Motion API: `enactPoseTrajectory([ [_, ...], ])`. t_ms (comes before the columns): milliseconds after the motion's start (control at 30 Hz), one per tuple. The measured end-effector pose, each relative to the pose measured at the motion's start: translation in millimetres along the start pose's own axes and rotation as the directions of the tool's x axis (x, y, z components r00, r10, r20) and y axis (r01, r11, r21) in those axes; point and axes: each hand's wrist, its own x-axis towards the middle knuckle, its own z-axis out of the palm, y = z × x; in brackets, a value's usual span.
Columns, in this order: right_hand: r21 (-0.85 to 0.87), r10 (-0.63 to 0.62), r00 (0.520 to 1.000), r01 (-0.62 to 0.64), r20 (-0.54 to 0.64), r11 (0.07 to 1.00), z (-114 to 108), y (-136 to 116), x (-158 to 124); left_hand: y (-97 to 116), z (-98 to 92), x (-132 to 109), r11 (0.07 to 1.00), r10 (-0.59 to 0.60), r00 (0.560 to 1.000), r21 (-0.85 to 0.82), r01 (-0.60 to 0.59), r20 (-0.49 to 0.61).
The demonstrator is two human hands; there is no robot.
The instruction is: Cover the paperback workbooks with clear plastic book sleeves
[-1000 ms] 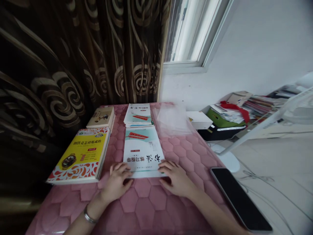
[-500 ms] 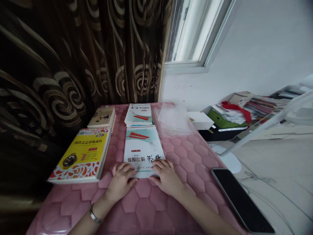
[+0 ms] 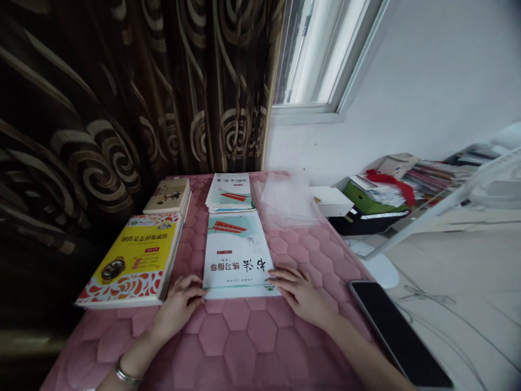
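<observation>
Looks like a home, prob. a bedroom or study corner: heavy brown swirl curtain [image 3: 122, 98] beside a window [image 3: 317, 54], plain white wall [image 3: 427, 81], small table [image 3: 252, 342] w/ pink quilted cover carrying a yellow book stack [image 3: 134, 260] & a Chinese workbook [image 3: 238, 252]. On the floor by the wall, 1 messy pile of books & boxes [image 3: 411, 179], plus a white fan stand [image 3: 378, 266].

1. The worktop [image 3: 244, 347] has a pink quilted cover with a hexagon pattern.
2. A white-and-teal booklet [image 3: 239, 252] lies flat at its middle.
3. Just beyond the booklet sits a stack of similar booklets [image 3: 230, 191].
4. Left of the booklet lies a yellow book [image 3: 134, 259] atop a stack, with a beige book pile [image 3: 169, 194] farther back.
5. Beyond the booklet to its right lie clear plastic sleeves [image 3: 287, 202].
6. Well right of the booklet, a dark-screened phone [image 3: 396, 332] lies near the worktop's edge.
</observation>
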Motion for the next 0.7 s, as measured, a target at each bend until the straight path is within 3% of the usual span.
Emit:
enactPoseTrajectory([
  [100,0.031,-0.001,0.999,0.002,-0.035,1.000,4,-1,2,4,0.1,5,0.993,-0.096,0.995,-0.069,0.097,0.024],
  [167,0.083,0.006,0.997,0.001,-0.075,0.997,7,-3,5,8,1.3,13,0.966,-0.224,0.974,-0.127,0.227,0.037],
  [267,0.155,0.052,0.991,-0.032,-0.123,0.987,14,-8,11,17,2.7,31,0.868,-0.456,0.888,-0.190,0.459,0.060],
  [367,0.155,0.110,0.983,-0.087,-0.145,0.984,19,-12,16,24,2.1,49,0.783,-0.582,0.809,-0.211,0.586,0.085],
  [533,0.168,0.135,0.984,-0.115,-0.117,0.979,17,-14,22,31,5.8,63,0.784,-0.577,0.785,-0.118,0.610,0.226],
  [600,0.180,0.123,0.987,-0.104,-0.100,0.978,12,-12,27,35,7.4,65,0.794,-0.580,0.789,-0.076,0.604,0.202],
  [700,0.196,0.094,0.988,-0.068,-0.125,0.978,-2,-1,41,44,-2.8,71,0.843,-0.534,0.830,0.023,0.538,0.162],
])
